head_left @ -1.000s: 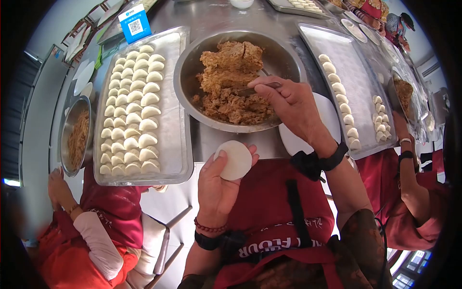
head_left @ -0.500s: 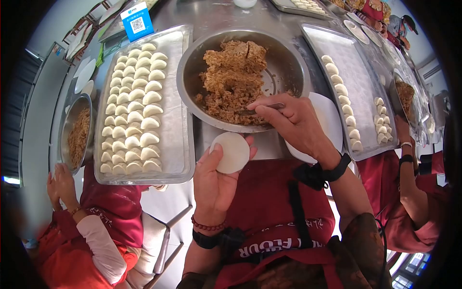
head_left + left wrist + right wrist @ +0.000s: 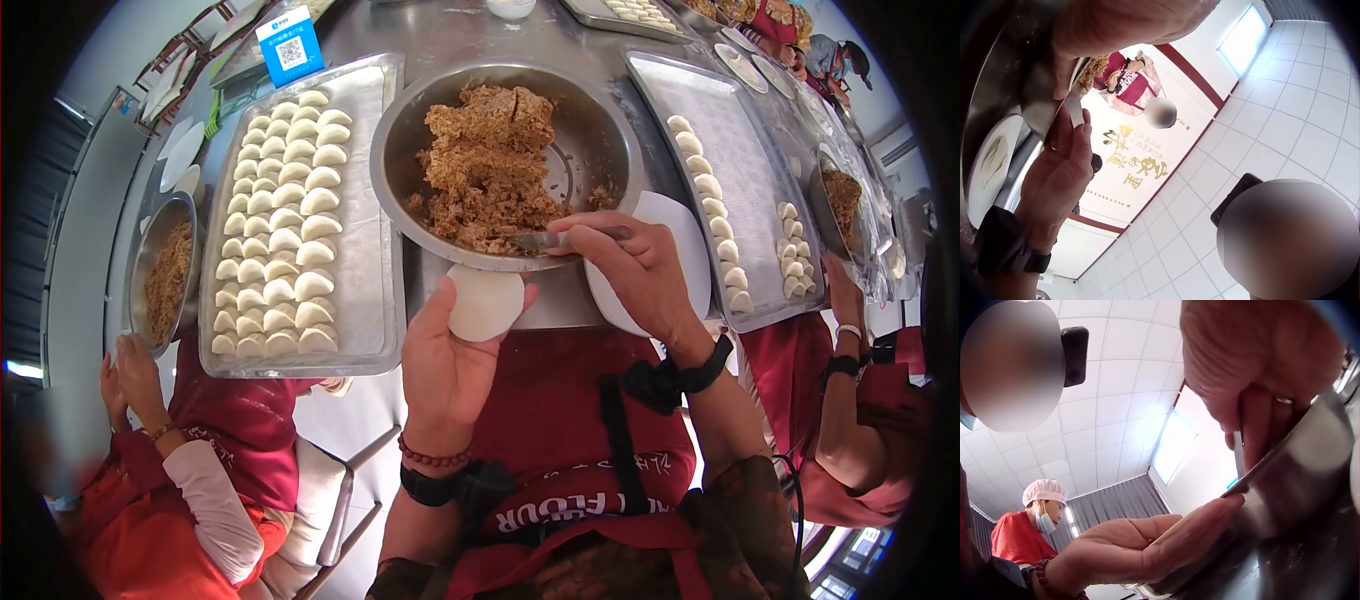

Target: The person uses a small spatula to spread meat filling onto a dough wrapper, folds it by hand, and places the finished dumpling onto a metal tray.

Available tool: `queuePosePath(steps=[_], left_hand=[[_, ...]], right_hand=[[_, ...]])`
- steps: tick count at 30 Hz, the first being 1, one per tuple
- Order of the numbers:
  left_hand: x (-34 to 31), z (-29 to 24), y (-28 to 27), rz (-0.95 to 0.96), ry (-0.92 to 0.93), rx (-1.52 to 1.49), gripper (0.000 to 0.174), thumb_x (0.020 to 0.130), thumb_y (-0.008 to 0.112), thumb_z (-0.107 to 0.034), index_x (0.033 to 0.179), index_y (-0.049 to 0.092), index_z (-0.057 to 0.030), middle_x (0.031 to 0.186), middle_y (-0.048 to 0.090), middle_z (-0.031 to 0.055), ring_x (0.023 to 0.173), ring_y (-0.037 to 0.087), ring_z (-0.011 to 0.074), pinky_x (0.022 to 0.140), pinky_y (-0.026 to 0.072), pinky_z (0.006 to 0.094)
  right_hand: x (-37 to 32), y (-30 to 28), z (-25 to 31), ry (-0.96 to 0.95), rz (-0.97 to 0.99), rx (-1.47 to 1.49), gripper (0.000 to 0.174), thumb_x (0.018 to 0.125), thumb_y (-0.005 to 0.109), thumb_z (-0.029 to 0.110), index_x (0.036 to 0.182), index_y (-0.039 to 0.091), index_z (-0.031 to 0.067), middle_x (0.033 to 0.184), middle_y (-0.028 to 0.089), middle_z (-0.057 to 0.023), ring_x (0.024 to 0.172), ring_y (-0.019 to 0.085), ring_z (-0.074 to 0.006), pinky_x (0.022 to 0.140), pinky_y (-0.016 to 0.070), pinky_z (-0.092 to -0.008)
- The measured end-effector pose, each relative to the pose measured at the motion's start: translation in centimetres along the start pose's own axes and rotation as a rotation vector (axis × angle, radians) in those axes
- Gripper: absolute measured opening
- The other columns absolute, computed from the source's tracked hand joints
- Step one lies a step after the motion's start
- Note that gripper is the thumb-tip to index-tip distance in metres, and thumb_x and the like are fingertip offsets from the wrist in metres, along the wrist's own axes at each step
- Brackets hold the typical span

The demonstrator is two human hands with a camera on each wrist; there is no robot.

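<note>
My left hand (image 3: 445,375) is palm up at the near rim of a large steel bowl (image 3: 605,135). It holds a round white dumpling wrapper (image 3: 487,305) across its fingers, the thumb at the wrapper's left edge. My right hand (image 3: 645,280) grips a flat metal spatula (image 3: 542,241), its blade at the near edge of the brown minced filling (image 3: 490,150) inside the bowl. The left wrist view shows the spatula (image 3: 1075,107) between thumb and fingers, close to the left hand. In the right wrist view, the left hand's fingers (image 3: 1166,550) extend fairly straight beside the bowl.
On the left a metal tray (image 3: 365,170) carries rows of folded dumplings (image 3: 290,220). Another tray (image 3: 750,150) with fewer dumplings lies on the right. A white plate (image 3: 690,240) sits beside the bowl, partly under my right arm. People in red aprons work close on both sides.
The right hand has drawn the spatula from inside the filling toward the bowl's near rim. The left hand with the wrapper has risen slightly toward that rim.
</note>
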State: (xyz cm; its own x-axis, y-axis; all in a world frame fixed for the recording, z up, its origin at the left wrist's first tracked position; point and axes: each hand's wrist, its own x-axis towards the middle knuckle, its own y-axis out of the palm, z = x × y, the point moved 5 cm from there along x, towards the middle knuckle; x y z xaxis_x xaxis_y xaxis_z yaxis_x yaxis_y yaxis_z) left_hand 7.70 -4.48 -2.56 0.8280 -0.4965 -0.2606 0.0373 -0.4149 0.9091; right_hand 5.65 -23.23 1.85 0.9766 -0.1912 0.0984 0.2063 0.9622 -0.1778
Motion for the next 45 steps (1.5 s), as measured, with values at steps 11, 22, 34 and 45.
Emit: queuePosePath(steps=[11,22,34,45], left_hand=[[-0.4,-0.5,1.2,0.002,0.002,-0.012,0.042,0.107,0.034,-0.026,0.137,0.04,0.0028,0.138,0.052,0.0184,0.127,0.053,0.0314,0.108,0.0441,0.0549],[-0.7,-0.1,0.3,-0.017,-0.029,0.045,0.045,0.108,0.034,-0.027,0.134,0.041,0.0079,0.131,0.055,0.0267,0.122,0.055,0.0398,0.107,0.0451,0.0508],[-0.4,-0.6,-0.4,-0.077,-0.005,0.077,0.047,0.108,0.031,-0.03,0.135,0.04,0.007,0.134,0.053,0.0242,0.124,0.054,0.0381,0.107,0.0449,0.0516],[0.1,-1.4,-0.3,-0.088,0.062,0.068,0.049,0.109,0.026,-0.029,0.141,0.033,0.0066,0.145,0.044,0.0238,0.135,0.043,0.0385,0.114,0.0342,0.0601]], right_hand=[[-3.8,0.9,1.5,-0.209,-0.06,-0.072,0.019,0.096,0.06,0.011,0.11,0.071,0.0029,0.106,0.073,-0.007,0.095,0.067,-0.0173,0.087,0.05,-0.0271],[-7.9,3.6,2.5,-0.814,0.09,-0.728,0.026,0.079,0.078,0.012,0.103,0.069,0.0091,0.11,0.071,-0.0061,0.112,0.066,-0.0232,0.096,0.0509,-0.04],[-4.2,-0.7,2.0,-0.354,-0.116,-0.22,0.018,0.091,0.064,0.009,0.107,0.072,0.0059,0.109,0.072,-0.0121,0.106,0.066,-0.0285,0.093,0.0507,-0.0377],[0.6,1.9,0.8,-0.269,-0.017,-0.297,0.017,0.093,0.063,0.015,0.104,0.074,0.0087,0.102,0.073,-0.0111,0.095,0.068,-0.0271,0.089,0.0504,-0.0352]])
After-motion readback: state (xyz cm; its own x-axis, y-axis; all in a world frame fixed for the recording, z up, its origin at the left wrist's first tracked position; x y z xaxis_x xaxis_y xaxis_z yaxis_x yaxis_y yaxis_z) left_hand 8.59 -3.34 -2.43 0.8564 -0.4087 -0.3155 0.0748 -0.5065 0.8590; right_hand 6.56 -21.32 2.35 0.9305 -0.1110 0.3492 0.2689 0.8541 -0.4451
